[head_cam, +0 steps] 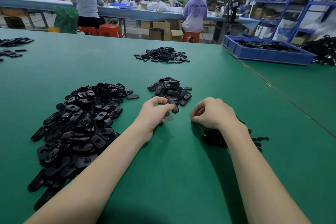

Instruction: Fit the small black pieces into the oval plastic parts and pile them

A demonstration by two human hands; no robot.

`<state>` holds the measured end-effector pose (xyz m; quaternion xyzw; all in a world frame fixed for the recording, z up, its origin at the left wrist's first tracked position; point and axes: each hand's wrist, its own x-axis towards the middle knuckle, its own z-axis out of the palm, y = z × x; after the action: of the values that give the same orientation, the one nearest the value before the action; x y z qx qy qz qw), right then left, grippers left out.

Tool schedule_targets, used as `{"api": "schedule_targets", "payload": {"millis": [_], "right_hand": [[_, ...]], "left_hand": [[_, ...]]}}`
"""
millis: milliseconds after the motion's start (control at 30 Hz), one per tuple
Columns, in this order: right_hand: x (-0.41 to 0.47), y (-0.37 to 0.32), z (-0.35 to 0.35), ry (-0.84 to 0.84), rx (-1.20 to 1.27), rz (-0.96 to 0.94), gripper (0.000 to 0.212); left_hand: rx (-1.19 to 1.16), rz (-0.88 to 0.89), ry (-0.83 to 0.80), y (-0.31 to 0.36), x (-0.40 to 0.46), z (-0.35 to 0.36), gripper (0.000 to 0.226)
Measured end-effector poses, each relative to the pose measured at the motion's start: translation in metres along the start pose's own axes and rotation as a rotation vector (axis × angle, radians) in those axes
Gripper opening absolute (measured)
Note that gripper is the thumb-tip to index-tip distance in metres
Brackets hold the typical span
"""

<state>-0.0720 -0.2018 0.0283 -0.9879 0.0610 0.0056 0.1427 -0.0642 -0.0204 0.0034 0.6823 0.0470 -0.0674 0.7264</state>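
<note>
Currently the left hand (pixel 154 112) holds one oval plastic part (pixel 173 106) in a pinching grip, thumb and fingers curled round it, just in front of the nearer finished pile (pixel 170 90). The held part hangs just above the table (pixel 163 169), close to the near edge of that pile. The right hand (pixel 212 112) sits to the right with its fingers curled down at the edge of the heap of small black pieces (pixel 218 137), which lies under the right wrist. Whether this grip encloses a piece cannot be told; the fingertips are hidden and slightly blurred.

Stock positions:
- Unassembled oval parts: large heap (pixel 78 127) towards the left near side of the table.
- Small black pieces: heap on the right near side, partly covered by the right forearm.
- Nearer finished pile: centre of the table, just beyond the hands.
- Further pile (pixel 161 55): towards the far edge, centre.

Progress, as a judgement: the two piles beyond the hands appear to be completed output, and both are much smaller than the supply heap on the left. The task is therefore at an early to middle stage; most oval parts remain to be fitted. The held part is probably either due for placement on the nearer pile or awaiting its insert; the view does not settle which.
</note>
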Motion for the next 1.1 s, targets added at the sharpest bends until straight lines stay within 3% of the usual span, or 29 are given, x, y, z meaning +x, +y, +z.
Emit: {"api": "schedule_targets", "payload": {"millis": [100,267,400,733,1100], "right_hand": [[0.001,0.000,0.001,0.002,0.057,-0.035,0.009],[0.002,-0.007,0.000,-0.009,0.630,-0.142,0.004],[-0.001,-0.012,-0.001,-0.018,0.842,-0.174,0.002],[-0.002,-0.011,-0.002,-0.007,1.000,-0.197,0.008],[-0.002,-0.012,-0.003,0.020,0.964,-0.133,0.007]], "left_hand": [[-0.075,-0.005,-0.007,-0.002,0.000,0.000,0.020],[-0.147,0.020,-0.010,-0.002,0.001,0.001,0.010],[-0.238,0.000,-0.062,0.002,-0.001,0.000,0.006],[-0.341,-0.045,-0.146,0.008,-0.002,-0.002,0.008],[-0.318,-0.038,-0.145,0.008,-0.004,-0.005,0.011]]}}
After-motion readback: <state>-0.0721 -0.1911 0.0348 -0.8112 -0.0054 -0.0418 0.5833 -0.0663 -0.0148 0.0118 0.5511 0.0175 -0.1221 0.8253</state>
